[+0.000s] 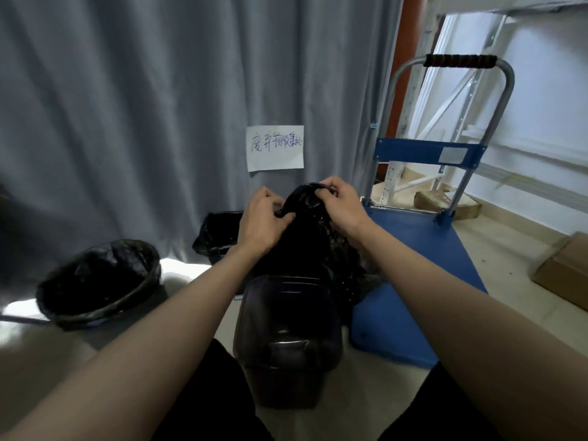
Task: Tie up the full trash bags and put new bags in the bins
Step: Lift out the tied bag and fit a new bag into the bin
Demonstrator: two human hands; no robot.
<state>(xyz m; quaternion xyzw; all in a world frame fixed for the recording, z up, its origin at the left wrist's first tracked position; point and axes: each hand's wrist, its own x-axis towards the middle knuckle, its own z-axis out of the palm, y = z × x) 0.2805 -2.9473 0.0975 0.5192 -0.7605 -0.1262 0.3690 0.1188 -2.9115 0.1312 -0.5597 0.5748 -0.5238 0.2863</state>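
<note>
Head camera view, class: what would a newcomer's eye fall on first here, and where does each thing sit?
At centre, the left hand and right hand pinch the gathered top of a full black trash bag. Behind them a handwritten paper sign hangs on the grey curtain. To the right stands a blue platform trolley; at lower left, a bin lined with a black bag.

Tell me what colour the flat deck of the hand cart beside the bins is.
Blue: the cart's flat platform deck shows best in the head view.
</note>
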